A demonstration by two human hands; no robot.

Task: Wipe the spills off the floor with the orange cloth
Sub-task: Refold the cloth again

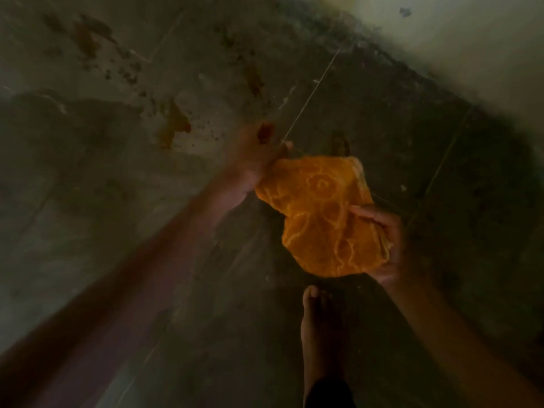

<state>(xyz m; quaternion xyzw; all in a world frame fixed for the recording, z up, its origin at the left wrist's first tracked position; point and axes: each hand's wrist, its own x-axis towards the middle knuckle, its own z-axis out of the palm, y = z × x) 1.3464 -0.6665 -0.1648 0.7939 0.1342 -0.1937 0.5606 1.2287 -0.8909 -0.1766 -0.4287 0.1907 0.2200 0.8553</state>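
Dim floor (382, 128). The left hand (253, 157) and right hand (388, 240) each clench an edge of the orange cloth (318, 213), held above it. Brown spills (176, 125) lie far-left; folding a pad and pressing flat should work best.

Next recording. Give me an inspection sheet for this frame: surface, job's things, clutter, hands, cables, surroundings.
Surface: floor, dark and tiled, with thin joint lines; the view is dim and blurred.
Job's things: orange cloth bunched between both hands; brown-orange spills lie on the floor beyond it.
Clutter: nothing seen.
Hands: left hand grips the cloth's far left edge; right hand grips its near right side, thumb on top.
Cables: nothing seen.
Surroundings: pale wall at upper right; bare foot on the floor below the cloth.
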